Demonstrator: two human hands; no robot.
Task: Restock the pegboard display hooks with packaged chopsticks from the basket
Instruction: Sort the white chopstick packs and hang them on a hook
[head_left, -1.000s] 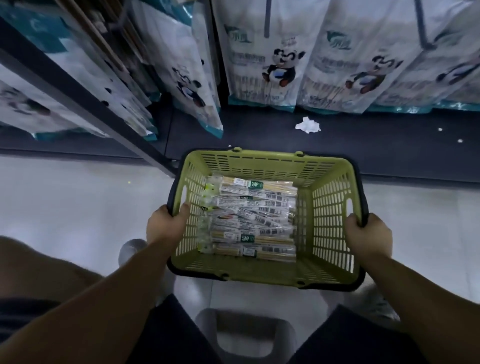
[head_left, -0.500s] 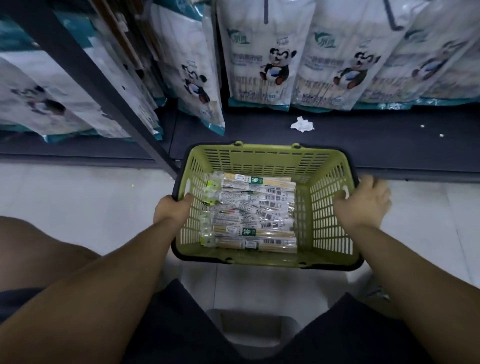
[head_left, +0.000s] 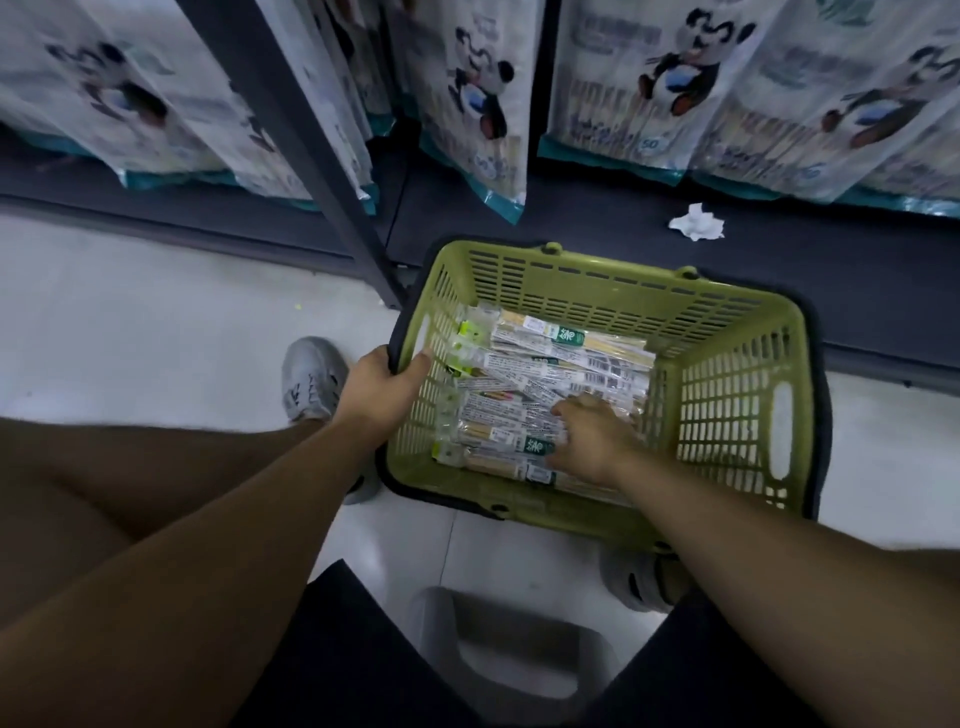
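Green slatted basket (head_left: 727, 415) upright on floor; chopstick packs (head_left: 571, 358) (clear sleeves, barcoded labels) piled flat against its left wall.

Olive-green basket (head_left: 623, 275), slotted in rows, black at the rim. Clear chopstick packs (head_left: 571, 364) with white barcode labels, green logos, neon yellow-green tabs. White hanging bags (head_left: 670, 78) printed with black-and-white pandas (teal along the bottom edge). Dark grey shelf (head_left: 831, 270), pale grey floor (head_left: 156, 322), grey shoe (head_left: 311, 379), white crumpled paper (head_left: 696, 223).
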